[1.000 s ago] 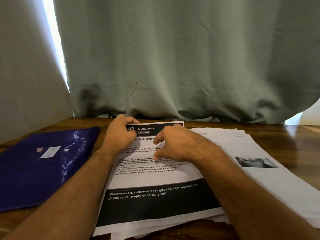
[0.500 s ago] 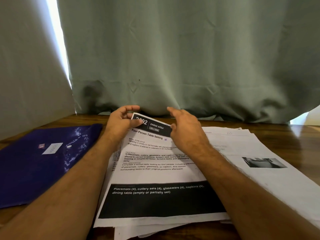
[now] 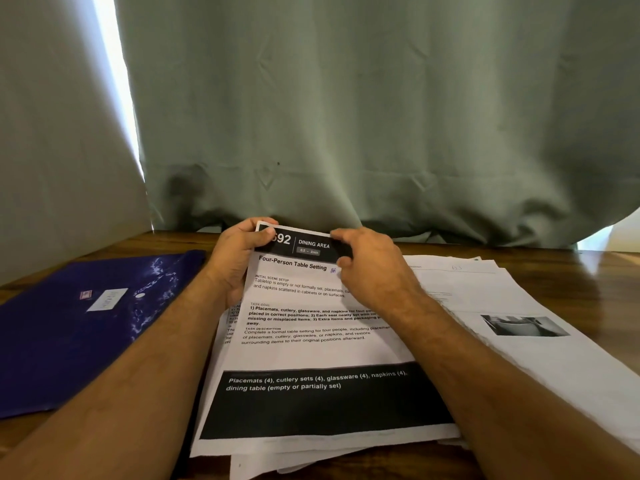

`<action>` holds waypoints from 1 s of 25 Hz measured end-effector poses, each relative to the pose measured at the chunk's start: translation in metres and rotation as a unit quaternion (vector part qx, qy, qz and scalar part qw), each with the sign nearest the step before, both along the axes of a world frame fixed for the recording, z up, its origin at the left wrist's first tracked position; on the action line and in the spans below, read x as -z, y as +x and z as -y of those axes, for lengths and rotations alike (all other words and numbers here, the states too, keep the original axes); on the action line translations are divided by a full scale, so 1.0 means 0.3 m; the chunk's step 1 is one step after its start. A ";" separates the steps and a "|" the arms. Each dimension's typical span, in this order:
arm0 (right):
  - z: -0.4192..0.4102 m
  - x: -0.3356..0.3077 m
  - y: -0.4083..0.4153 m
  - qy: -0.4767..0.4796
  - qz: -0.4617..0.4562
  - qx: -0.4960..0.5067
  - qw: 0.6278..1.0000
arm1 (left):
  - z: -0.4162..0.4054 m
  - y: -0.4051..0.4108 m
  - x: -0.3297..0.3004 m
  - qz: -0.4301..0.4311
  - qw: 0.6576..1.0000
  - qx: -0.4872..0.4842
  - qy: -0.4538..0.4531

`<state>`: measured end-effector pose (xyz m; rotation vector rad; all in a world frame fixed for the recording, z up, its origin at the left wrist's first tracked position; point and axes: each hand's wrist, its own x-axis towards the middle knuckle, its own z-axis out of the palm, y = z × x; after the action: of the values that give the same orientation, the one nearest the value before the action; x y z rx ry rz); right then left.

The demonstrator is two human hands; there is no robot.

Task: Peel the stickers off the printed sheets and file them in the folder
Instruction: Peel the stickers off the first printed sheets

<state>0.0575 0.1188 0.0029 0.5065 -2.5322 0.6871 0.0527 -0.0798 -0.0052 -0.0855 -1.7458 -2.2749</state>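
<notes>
A printed sheet (image 3: 311,344) headed "Dining Area" and "Four-Person Table Setting" tops a stack of papers in front of me. Its far edge is lifted off the stack. My left hand (image 3: 239,258) pinches the sheet's top left corner, thumb on the black header. My right hand (image 3: 370,265) grips the top right part of the header between thumb and fingers. A small blue mark, perhaps a sticker (image 3: 333,270), sits beside the title. The purple folder (image 3: 79,327) lies shut on the table to the left, apart from both hands.
More white sheets (image 3: 512,306) spread to the right, one with a small photo (image 3: 524,325). The wooden table (image 3: 609,271) ends at a grey-green curtain (image 3: 346,116) just behind the papers. The folder carries a white label (image 3: 107,299).
Both hands moved to the sheet's top edge and gripped it, raising that edge from flat on the stack. The right hand went from open fingers to a pinch on the header.
</notes>
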 end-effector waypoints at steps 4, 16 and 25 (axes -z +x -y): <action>0.003 -0.013 0.014 0.017 -0.008 -0.005 1.000 | -0.013 0.017 -0.006 -0.021 0.999 0.043 -0.022; 0.017 -0.002 0.064 0.163 0.088 -0.061 0.981 | 0.044 -0.065 0.045 0.019 0.867 -0.107 -0.486; 0.044 0.014 0.071 0.217 0.099 -0.087 0.967 | 0.049 -0.088 0.067 0.114 0.789 -0.147 -0.585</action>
<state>0.0789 0.1056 -0.0013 0.8533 -2.8637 0.2416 0.0263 -0.0946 -0.0254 0.2192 -2.7649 -0.7253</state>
